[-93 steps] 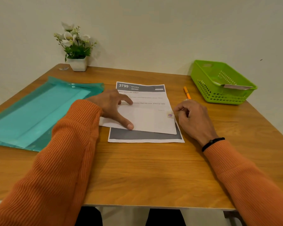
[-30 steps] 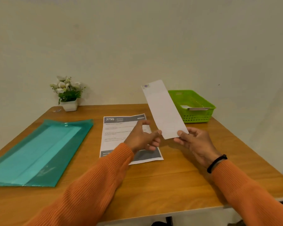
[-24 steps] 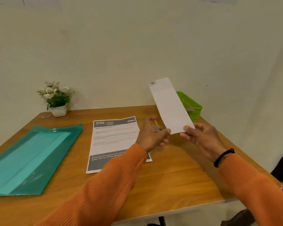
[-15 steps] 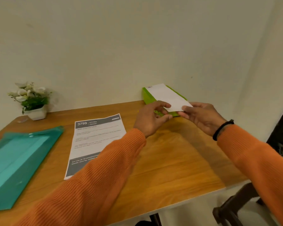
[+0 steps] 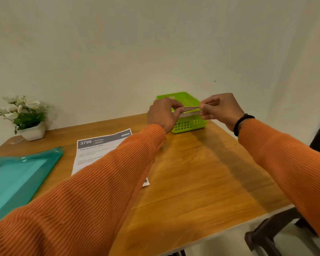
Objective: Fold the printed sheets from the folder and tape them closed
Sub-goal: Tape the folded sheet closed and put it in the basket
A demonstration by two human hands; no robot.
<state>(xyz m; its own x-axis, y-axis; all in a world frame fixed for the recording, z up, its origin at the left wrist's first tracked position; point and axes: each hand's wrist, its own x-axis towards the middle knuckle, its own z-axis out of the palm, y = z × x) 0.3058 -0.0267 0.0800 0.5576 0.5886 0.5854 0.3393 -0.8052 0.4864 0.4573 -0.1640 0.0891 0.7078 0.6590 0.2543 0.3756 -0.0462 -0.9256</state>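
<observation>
Now we hold the folded sheet (image 5: 191, 108) out flat over the green basket (image 5: 189, 122), seen nearly edge-on, our left hand (image 5: 163, 115) pinching its near-left end and our right hand (image 5: 221, 109) pinching the other end between thumb and fingers. A second folded piece of paper (image 5: 190, 114) lies across the basket just under it. The basket sits at the far right corner of the wooden table (image 5: 201, 172), close to the wall (image 5: 155, 43).

Behind our left sleeve (image 5: 100, 182) a printed sheet (image 5: 98, 150) lies unfolded on the table, its dark header reading 3799 and KITCHEN; our arm covers most of its lower half. To the left of it the teal plastic folder (image 5: 17, 176) lies flat, running off the left edge of view, with a paler sheet showing through it.

At the far left corner a small white pot of white flowers (image 5: 26, 117) stands against the wall. The table top is warm orange-brown wood grain with a pale front edge. The wall is plain cream, with one small dark speck at the right. Below the table's right corner we see part of a dark chair (image 5: 277, 235), and a black band (image 5: 241, 123) circles our right wrist
</observation>
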